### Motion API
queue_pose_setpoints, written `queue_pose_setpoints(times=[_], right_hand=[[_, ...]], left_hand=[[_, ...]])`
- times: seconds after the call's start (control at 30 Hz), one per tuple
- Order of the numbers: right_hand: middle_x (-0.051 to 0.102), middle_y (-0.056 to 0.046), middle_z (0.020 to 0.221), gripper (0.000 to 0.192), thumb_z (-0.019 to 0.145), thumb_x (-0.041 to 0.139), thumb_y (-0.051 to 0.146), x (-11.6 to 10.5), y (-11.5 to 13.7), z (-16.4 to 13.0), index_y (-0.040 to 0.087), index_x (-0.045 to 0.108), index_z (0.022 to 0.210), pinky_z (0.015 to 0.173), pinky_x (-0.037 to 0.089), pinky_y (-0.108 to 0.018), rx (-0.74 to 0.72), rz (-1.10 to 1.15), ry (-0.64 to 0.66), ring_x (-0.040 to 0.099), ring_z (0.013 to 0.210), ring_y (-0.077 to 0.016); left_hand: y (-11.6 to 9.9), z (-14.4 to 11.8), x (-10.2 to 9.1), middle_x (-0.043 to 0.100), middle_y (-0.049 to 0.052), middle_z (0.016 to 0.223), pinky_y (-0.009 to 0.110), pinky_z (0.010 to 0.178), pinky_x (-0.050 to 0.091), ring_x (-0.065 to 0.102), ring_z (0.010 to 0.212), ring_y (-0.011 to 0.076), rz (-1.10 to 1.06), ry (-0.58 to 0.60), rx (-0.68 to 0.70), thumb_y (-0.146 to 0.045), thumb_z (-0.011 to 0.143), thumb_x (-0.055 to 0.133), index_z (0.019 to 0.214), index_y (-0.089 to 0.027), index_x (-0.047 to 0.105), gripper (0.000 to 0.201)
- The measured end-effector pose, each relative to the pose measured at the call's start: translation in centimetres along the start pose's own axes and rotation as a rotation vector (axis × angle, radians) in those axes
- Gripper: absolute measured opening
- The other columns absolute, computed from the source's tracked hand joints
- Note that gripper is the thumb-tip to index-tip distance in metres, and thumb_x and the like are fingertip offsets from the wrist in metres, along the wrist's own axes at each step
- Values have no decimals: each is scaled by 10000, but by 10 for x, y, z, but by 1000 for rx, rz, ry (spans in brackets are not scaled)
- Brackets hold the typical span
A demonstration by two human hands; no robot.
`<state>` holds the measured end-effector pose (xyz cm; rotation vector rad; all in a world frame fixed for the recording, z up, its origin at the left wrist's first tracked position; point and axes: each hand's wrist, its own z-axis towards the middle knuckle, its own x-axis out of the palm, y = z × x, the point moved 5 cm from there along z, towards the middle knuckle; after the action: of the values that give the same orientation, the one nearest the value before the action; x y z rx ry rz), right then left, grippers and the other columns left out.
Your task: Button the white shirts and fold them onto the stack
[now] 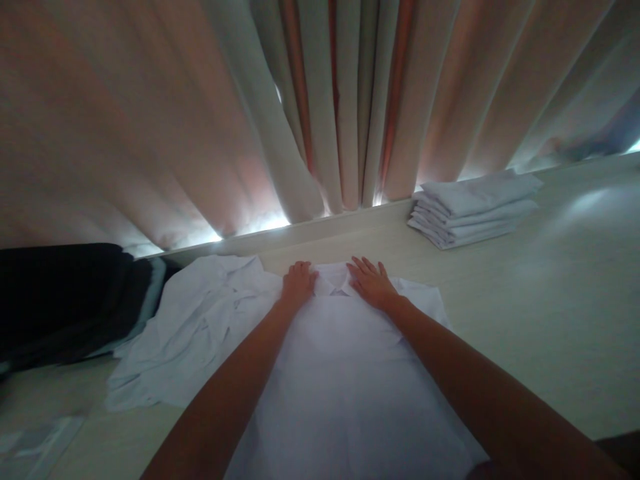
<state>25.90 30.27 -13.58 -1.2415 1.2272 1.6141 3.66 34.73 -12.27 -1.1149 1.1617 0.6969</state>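
A white collared shirt [345, 373] lies spread out in front of me, its collar [331, 277] pointing away from me. At the left side of the collar is my left hand [299, 283], its fingers bent and closed on the cloth, though the fingertips are partly hidden. My right hand [371, 283] rests on the shirt at the collar's right side, palm down with its fingers stretched and apart. Just left of the spread shirt, a second white shirt [200, 327] lies crumpled and partly overlaps it.
A stack of folded white garments [475, 207] sits at the back right of the pale surface [550, 300]. Dark folded clothes [65, 300] are piled at the far left. A clear plastic packet [40, 447] lies at the lower left. Curtains [345, 100] hang along the back edge.
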Motion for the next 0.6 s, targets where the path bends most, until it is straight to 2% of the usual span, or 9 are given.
queue_pose_setpoints(times=[0.07,0.13,0.2,0.27,0.33,0.4,0.5,0.6], right_hand=[[227,-57,1637,565,1011,364,483,5,4,-1,295,292,1539,1186,64,-567,-76,-4,49,152,1499,-272],[251,-62,1629,606,988,414,522,7,5,-1,292,298,1537,1183,113,-556,-109,-6,75,190,1488,-281],[252,-93,1625,632,973,465,506,3,5,1,263,304,1534,1163,173,-545,-103,-11,63,233,1464,-305],[330,-140,1575,618,947,532,476,-4,6,3,225,377,1490,1114,267,-508,-83,-14,42,347,1385,-322],[490,-155,1431,502,906,607,457,-12,7,3,209,543,1339,1035,347,-452,-77,-15,45,472,1246,-310],[591,-141,1263,355,862,669,453,-20,9,4,208,658,1119,997,355,-432,-86,-17,63,504,1172,-308],[624,-141,1178,267,834,701,434,-28,13,4,198,687,960,1019,301,-452,-109,-20,95,475,1202,-334],[684,-108,1058,180,862,663,378,-28,16,4,207,697,904,982,330,-410,-135,9,184,573,1074,-283]], left_hand=[[-9,-11,0,373,166,1542,475,1135,244,271,1445,308,47,-29,23,-357,965,460,1393,-196,443,457],[-15,-21,0,373,147,1544,472,1133,249,291,1429,311,88,-45,35,-342,921,554,1409,-216,437,517],[-18,-28,0,465,155,1456,480,1086,301,378,1354,332,119,-55,38,-345,896,596,1349,-210,504,482],[-22,-34,-1,579,159,1277,498,1024,341,470,1237,345,142,-49,51,-388,913,567,1199,-198,609,346],[-27,-38,2,634,134,1126,507,989,350,518,1150,341,153,-15,98,-452,927,537,1050,-210,665,300],[-32,-41,5,648,108,1076,492,973,353,532,1120,328,150,26,159,-498,912,557,990,-229,677,304],[-35,-43,9,661,82,1076,430,932,378,547,1095,296,130,70,222,-479,890,607,1006,-237,661,274],[-33,-43,10,682,67,1032,376,879,399,581,1028,260,104,90,248,-421,909,597,1017,-223,637,230]])
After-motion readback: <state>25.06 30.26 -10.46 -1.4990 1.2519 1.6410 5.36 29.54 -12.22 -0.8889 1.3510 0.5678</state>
